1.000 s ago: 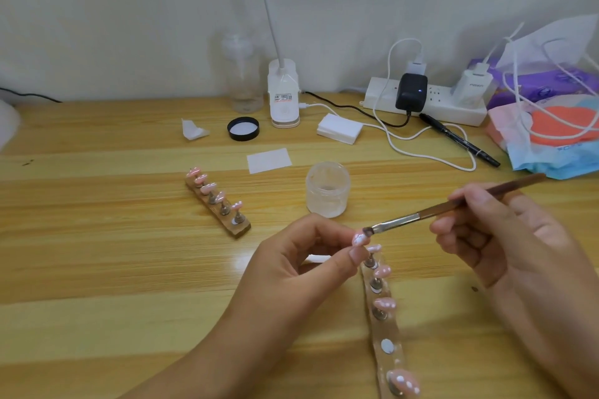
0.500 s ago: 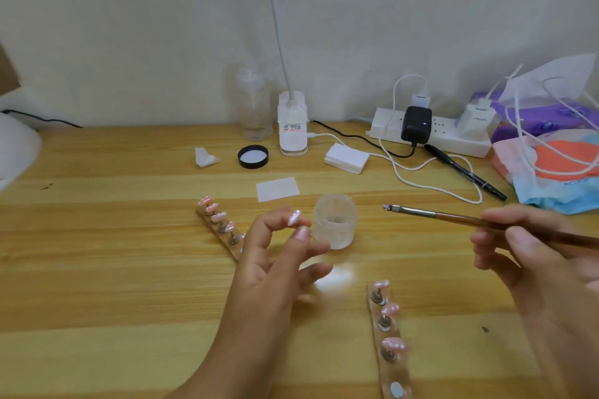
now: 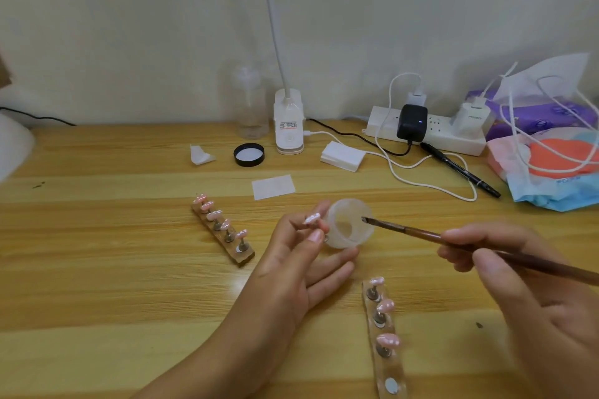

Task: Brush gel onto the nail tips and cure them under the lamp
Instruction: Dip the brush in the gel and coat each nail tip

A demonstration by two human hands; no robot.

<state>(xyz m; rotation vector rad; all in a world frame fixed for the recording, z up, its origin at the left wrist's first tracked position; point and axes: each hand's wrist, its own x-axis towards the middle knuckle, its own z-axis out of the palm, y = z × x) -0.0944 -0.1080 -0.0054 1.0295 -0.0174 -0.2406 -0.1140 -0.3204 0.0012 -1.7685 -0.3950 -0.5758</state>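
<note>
I see my left hand (image 3: pixel 291 266) pinching one pink nail tip (image 3: pixel 311 219) between thumb and forefinger, the other fingers loose. My right hand (image 3: pixel 505 272) grips the brush (image 3: pixel 421 233), its bristles at the mouth of the frosted jar (image 3: pixel 351 223) just beside the left hand. Two strips of nail tips (image 3: pixel 223 230) (image 3: pixel 382 334) lie on the table (image 3: pixel 97 269). The lamp base (image 3: pixel 289 121) carries a red-and-black label, and the white charger (image 3: pixel 471 115) has grey lettering; I can read neither.

The left hand (image 3: pixel 291 269) and right hand (image 3: pixel 525 288) are bare, with short fingernails (image 3: pixel 316 235).
</note>
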